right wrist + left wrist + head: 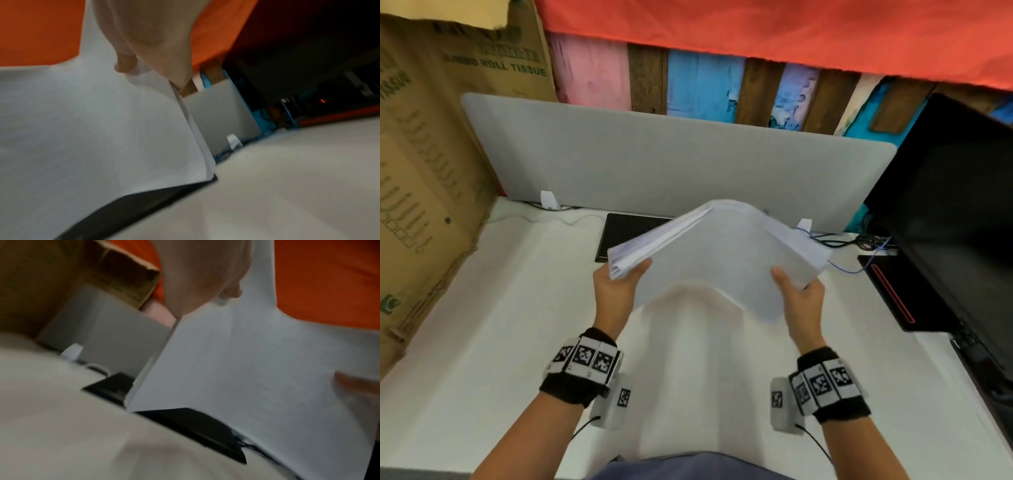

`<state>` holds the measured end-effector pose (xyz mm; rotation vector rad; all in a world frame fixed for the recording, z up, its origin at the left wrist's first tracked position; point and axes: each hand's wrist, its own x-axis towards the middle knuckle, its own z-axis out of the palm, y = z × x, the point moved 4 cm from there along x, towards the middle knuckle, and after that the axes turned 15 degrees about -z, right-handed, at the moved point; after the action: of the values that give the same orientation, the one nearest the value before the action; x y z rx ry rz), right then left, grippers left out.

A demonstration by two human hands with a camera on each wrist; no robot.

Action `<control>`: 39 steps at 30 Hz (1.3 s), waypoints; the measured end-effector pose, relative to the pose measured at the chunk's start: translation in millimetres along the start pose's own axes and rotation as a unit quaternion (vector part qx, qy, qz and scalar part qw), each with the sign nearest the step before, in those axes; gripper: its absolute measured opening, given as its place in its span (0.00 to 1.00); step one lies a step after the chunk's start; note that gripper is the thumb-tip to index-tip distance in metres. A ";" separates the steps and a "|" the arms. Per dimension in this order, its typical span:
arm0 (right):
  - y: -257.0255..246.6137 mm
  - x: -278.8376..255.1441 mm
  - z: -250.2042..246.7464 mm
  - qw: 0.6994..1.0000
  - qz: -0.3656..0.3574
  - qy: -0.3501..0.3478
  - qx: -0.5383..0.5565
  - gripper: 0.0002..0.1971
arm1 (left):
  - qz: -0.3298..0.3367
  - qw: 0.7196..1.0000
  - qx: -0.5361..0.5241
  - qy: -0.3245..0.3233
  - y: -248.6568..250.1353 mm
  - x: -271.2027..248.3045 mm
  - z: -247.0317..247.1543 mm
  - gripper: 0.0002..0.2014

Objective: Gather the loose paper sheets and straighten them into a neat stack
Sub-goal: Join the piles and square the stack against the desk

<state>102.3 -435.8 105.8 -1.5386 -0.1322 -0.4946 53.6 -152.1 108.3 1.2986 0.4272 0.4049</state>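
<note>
Two hands hold one bundle of paper sheets (717, 253) in the air above the white desk (493, 308), in front of the grey divider panel (654, 157) that runs along the desk's far edge. The left hand (616, 291) pinches the bundle's near-left corner, thumb on top; the right hand (799, 296) pinches the near-right edge the same way. Between them the bundle arches upward like a tent, its far end pointing toward the divider panel.

Judged from this pose, the risk lies in that arch. On the side nearest the left hand the sheet ends fan out unevenly, so the pile is gathered but not yet squared. Bowed paper held only at two near corners could let inner sheets slide toward the divider panel and spill onto the black device (633, 233) lying flat at its foot, or into the cables (859, 245) at its right end. Squeezing harder could crease the corners. Tapping the bundle on the desk while it is bowed would likely leave the edges ragged. Both wrist views are blurred and show little more than paper and thumb.
</note>
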 end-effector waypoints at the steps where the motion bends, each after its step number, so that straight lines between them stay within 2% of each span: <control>1: 8.5 -8.7 2.0 1.000 0.024 -0.005 0.005 0.11 | -0.007 1.000 0.001 0.006 -9.6 -1.2 -4.2 0.12; 3: 18.4 -19.2 4.2 0.998 0.060 -0.006 0.012 0.11 | -0.027 1.000 0.004 0.010 -23.4 -2.3 -10.6 0.11; 6: 17.5 -16.0 2.0 0.997 0.068 0.032 0.031 0.03 | -0.021 0.999 0.012 0.028 -24.1 -2.3 -11.3 0.10; 10: 8.6 -4.8 3.1 0.996 0.037 0.072 0.021 0.10 | 0.034 0.997 0.027 0.071 -8.4 3.1 -6.4 0.08; 13: 11.0 2.1 1.9 0.994 0.047 0.098 0.007 0.14 | 0.021 0.994 0.028 0.106 -8.2 13.7 -5.5 0.04; 18: 16.1 12.0 -4.6 0.994 0.040 0.098 -0.010 0.11 | 0.004 0.992 0.023 0.122 -5.7 25.9 -4.3 0.11; 20: 16.1 13.6 -4.5 0.996 0.028 0.084 -0.015 0.10 | 0.004 0.992 0.029 0.120 -5.1 26.8 -2.7 0.11; 22: 16.6 14.4 -5.2 0.998 0.016 0.053 -0.009 0.04 | -0.003 0.995 0.023 0.097 -5.1 27.7 -2.9 0.14; 24: 19.2 15.9 -9.7 0.999 0.000 -0.015 -0.035 0.09 | -0.004 0.998 0.034 0.043 -7.5 28.9 -4.7 0.22; 26: 20.8 16.8 -14.4 0.995 0.018 -0.078 -0.066 0.12 | -0.006 0.995 0.095 0.004 -12.9 31.7 -9.3 0.33; 27: 19.2 16.8 -15.8 0.992 0.032 -0.098 -0.071 0.11 | -0.012 0.992 0.127 -0.005 -16.0 32.8 -12.3 0.34; 30: 8.7 22.7 -21.5 0.980 0.016 -0.136 -0.145 0.08 | -0.029 0.989 0.142 -0.013 -18.1 35.3 -15.4 0.17; 31: 3.3 28.4 -23.5 0.968 -0.001 -0.144 -0.207 0.09 | -0.028 0.990 0.138 -0.019 -16.5 35.5 -15.5 0.15; 32: -4.6 34.5 -23.3 0.941 -0.021 -0.161 -0.296 0.12 | -0.026 0.991 0.132 -0.027 -14.0 35.1 -14.2 0.15; 33: -14.1 39.5 -17.6 0.893 -0.041 -0.198 -0.401 0.14 | -0.023 0.991 0.125 -0.033 -11.6 35.2 -13.2 0.14; 34: -23.4 42.0 -6.2 0.830 -0.064 -0.249 -0.495 0.16 | -0.020 0.992 0.120 -0.040 -9.3 35.7 -11.2 0.14; 35: -30.6 42.0 10.4 0.768 -0.090 -0.304 -0.557 0.16 | -0.015 0.991 0.123 -0.047 -6.7 35.5 -8.6 0.13; 36: -34.6 39.8 30.6 0.723 -0.111 -0.360 -0.579 0.16 | -0.010 0.989 0.136 -0.056 -3.5 34.5 -4.1 0.13; 37: -36.3 35.4 51.9 0.704 -0.126 -0.407 -0.569 0.16 | -0.004 0.986 0.153 -0.068 1.2 33.4 2.3 0.13; 39: -39.5 25.6 87.7 0.707 -0.142 -0.456 -0.521 0.14 | 0.014 0.980 0.177 -0.095 14.7 29.5 16.4 0.12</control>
<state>129.6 -354.4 156.2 -2.8209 -1.0193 0.0855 86.7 -147.2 123.9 1.6740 0.3291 0.2306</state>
